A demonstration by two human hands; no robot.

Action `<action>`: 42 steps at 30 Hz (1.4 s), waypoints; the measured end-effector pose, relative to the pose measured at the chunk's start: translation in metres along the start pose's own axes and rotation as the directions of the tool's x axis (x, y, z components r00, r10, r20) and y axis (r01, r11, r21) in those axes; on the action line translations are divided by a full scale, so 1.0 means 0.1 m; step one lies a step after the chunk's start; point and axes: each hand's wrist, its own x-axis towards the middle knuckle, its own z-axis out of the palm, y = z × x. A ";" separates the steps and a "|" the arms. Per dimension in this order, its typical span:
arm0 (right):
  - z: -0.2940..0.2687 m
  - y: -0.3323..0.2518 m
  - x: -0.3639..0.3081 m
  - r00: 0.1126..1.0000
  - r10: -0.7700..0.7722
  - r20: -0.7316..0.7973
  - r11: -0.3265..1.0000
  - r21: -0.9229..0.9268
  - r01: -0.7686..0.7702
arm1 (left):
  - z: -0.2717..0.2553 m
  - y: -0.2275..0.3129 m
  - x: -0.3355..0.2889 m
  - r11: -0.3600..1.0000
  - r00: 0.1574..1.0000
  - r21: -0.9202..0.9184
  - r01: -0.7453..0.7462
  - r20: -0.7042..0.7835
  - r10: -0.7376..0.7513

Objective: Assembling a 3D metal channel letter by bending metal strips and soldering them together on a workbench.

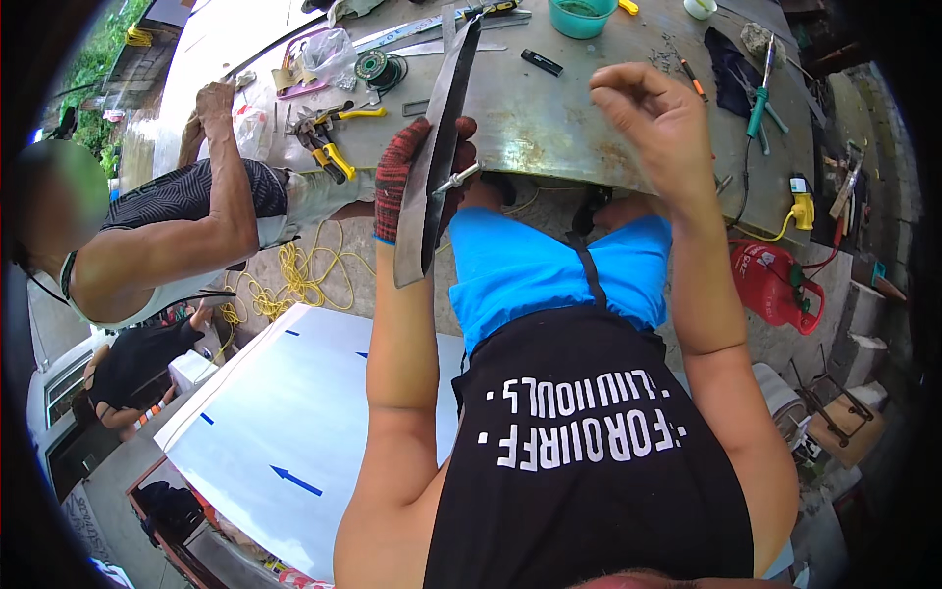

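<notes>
My left hand (402, 162), in a red and black knit glove, is closed around a long bent sheet-metal strip (424, 201). The strip stands on a slant, its upper end over the table and its lower end by my forearm. A short silver bolt-like piece (457, 179) juts out from its side. Bare and raised above the table's near edge, my right hand (655, 118) has its fingers curled, thumb and forefinger tips close together; anything between them is too small to make out.
On the metal table (549, 128) lie yellow-handled snips (329, 147), a solder spool (379, 69), a teal bowl (579, 15), a black marker-like stick (542, 63) and a soldering iron (758, 108). A co-worker (177, 216) leans in at left. A red gas cylinder (775, 285) stands at right.
</notes>
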 end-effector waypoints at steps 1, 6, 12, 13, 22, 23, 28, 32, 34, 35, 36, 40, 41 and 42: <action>0.16 -0.16 -0.07 0.999 -0.052 0.008 0.999 -0.013 0.053 | 0.04 -0.04 0.02 0.985 0.984 0.146 -0.089 -0.140 0.110; 0.71 -0.58 -0.27 0.937 -0.328 0.124 0.940 -0.056 0.336 | 0.13 -0.19 0.06 0.927 0.936 0.326 -0.186 -0.228 0.268; 0.96 -0.61 -0.35 0.693 -0.645 0.321 0.529 -0.468 0.708 | 0.03 -0.25 0.03 0.850 0.935 0.393 -0.351 0.189 0.299; 0.98 -0.61 -0.34 0.688 -0.644 0.333 0.524 -0.463 0.715 | 0.02 -0.26 0.00 0.836 0.930 0.409 -0.366 0.203 0.308; 0.99 -0.77 -0.27 0.506 -0.697 0.509 0.180 -0.558 0.810 | 0.20 -0.24 0.14 0.674 0.858 0.530 -0.514 0.310 0.411; 1.00 -0.79 -0.25 0.492 -0.710 0.505 0.177 -0.547 0.818 | 0.22 -0.25 0.15 0.655 0.849 0.541 -0.527 0.320 0.420; 1.01 -0.88 -0.20 0.464 -0.723 0.513 0.199 -0.488 0.850 | 0.30 -0.32 0.11 0.555 0.811 0.595 -0.581 0.362 0.460; 0.99 -0.94 -0.19 0.488 -0.714 0.502 0.252 -0.466 0.848 | 0.29 -0.32 0.18 0.462 0.779 0.640 -0.614 0.397 0.486; 0.98 -0.98 -0.18 0.484 -0.716 0.504 0.266 -0.443 0.856 | 0.28 -0.25 0.34 0.493 0.790 0.622 -0.608 0.410 0.456; 0.97 -1.01 -0.17 0.499 -0.699 0.512 0.289 -0.437 0.852 | 0.29 -0.21 0.41 0.529 0.807 0.611 -0.589 0.420 0.415; 0.96 -1.03 -0.16 0.515 -0.683 0.518 0.316 -0.427 0.847 | 0.30 -0.16 0.46 0.564 0.822 0.599 -0.568 0.430 0.372; 0.92 -1.15 -0.12 0.491 -0.688 0.534 0.286 -0.422 0.860 | 0.44 -0.04 0.48 0.443 0.818 0.688 -0.575 0.496 0.292; 0.92 -1.17 -0.11 0.479 -0.696 0.535 0.273 -0.420 0.866 | 0.49 -0.02 0.45 0.590 0.866 0.640 -0.493 0.423 0.266; 0.91 -1.19 -0.10 0.473 -0.705 0.529 0.269 -0.417 0.868 | 0.55 -0.01 0.43 0.586 0.863 0.639 -0.499 0.429 0.267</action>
